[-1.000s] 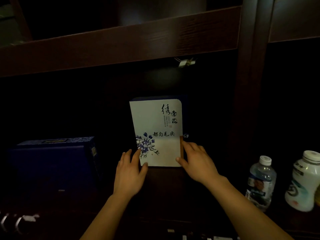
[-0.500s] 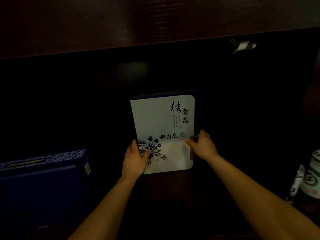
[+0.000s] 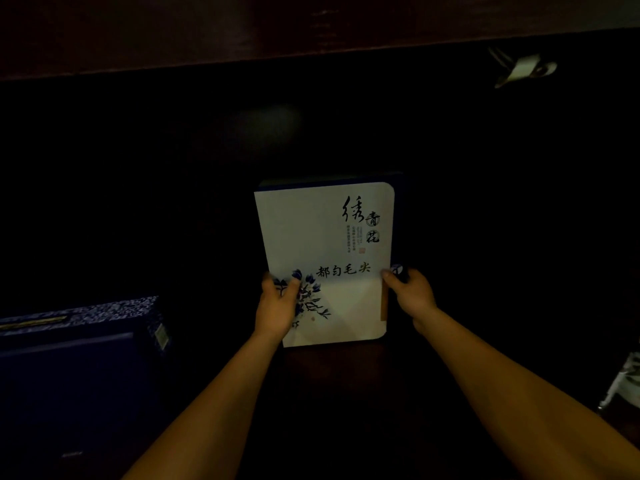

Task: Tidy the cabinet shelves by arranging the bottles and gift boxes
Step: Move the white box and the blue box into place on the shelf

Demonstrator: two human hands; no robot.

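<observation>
White card with blue painted flowers and black Chinese calligraphy fronts a tea gift box point(image 3: 325, 251), which stands upright near the middle of a very dark wooden cabinet shelf point(image 3: 346, 393), its navy back showing along the top and right side. Both hands hold it low down. The left hand point(image 3: 277, 306) grips the left edge, thumb laid over the flower print. The right hand point(image 3: 412, 296) clasps the right edge, thumb tip on the white front and the other fingers curled behind. Whether the bottom edge rests on the shelf or hangs just above it is too dark to tell. Well apart to the left lies a dark blue gift box point(image 3: 76, 344) with a patterned top edge. At the far right edge a pale bottle label point(image 3: 625, 382) barely shows. Overhead runs the upper shelf board point(image 3: 277, 26), with a small pale fitting point(image 3: 524, 67) beneath it. The step in hand looks like seating this box neatly: keep it vertical, grip evenly on both sides, slide it straight back, printed face square to the front, and let go only once it stands steady.
</observation>
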